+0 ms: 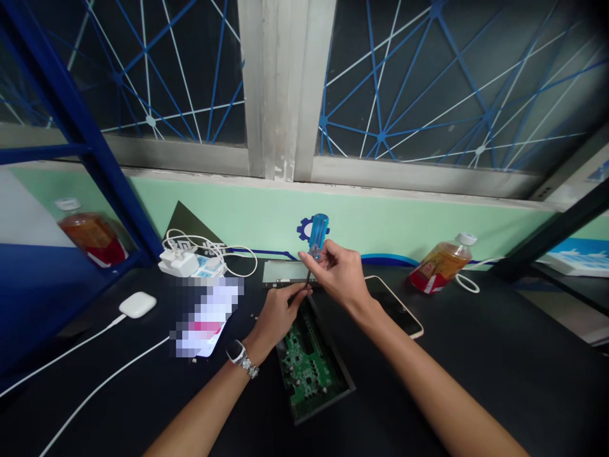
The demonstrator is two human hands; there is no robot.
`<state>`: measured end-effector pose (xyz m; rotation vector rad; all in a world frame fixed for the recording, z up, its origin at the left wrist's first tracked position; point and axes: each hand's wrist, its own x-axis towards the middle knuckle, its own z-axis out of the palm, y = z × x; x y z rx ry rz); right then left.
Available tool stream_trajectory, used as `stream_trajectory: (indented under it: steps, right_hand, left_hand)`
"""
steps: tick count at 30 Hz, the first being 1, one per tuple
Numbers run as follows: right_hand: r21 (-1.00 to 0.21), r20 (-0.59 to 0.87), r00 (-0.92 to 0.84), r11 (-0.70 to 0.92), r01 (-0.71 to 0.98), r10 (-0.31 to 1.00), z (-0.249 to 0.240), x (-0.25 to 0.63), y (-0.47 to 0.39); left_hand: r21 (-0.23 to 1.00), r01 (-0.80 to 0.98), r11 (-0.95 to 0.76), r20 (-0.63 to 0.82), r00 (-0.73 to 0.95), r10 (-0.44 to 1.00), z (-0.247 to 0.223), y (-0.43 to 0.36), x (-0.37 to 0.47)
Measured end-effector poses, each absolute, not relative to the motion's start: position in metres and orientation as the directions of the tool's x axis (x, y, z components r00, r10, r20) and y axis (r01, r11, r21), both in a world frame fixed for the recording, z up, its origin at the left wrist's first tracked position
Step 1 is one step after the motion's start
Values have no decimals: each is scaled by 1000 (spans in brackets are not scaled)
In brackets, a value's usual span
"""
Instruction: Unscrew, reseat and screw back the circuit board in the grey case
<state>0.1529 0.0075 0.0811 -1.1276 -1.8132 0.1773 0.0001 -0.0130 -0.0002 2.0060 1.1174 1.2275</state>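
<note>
A blue-handled screwdriver (318,233) stands nearly upright, its shaft pointing down, with the fingers of my right hand (340,273) closed round the lower part of its handle. My left hand (280,312) pinches at the lower end of the shaft; whether a small part is also between its fingertips is too small to tell. Beneath the hands lies a dark open casing (349,385) with a green circuit board (309,368) inside. My left hand covers the far left part of the casing. Behind it a flat grey panel (285,271) rests near the wall.
A lit phone (212,317) and a white earphone case (137,304) lie left, with white cables. Behind them is a power strip (202,266) with chargers. Another phone (397,308) and a drink bottle (440,263) are right; a second bottle (95,235) is far left.
</note>
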Motion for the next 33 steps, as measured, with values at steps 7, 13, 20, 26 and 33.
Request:
stream_trajectory:
  steps: [7, 13, 20, 26, 33]
  right_hand:
    - [-538, 619, -165, 568, 622, 768, 83, 152, 5]
    - [-599, 545, -251, 581, 551, 800, 87, 154, 5]
    - [-830, 324, -393, 458, 319, 860, 86, 163, 11]
    - [-812, 366, -306, 462, 357, 879, 69, 164, 17]
    - [-839, 310, -381, 439, 321, 871, 66, 166, 19]
  left_hand:
    - [775, 362, -518, 459, 240, 855, -3, -11, -1]
    - [791, 332, -514, 457, 238, 857, -2, -9, -2]
    - [823, 240, -514, 457, 256, 852, -1, -9, -1]
    - [824, 268, -499, 455, 211, 865, 2, -9, 0]
    - [871, 217, -441, 419, 141, 897, -2, -5, 1]
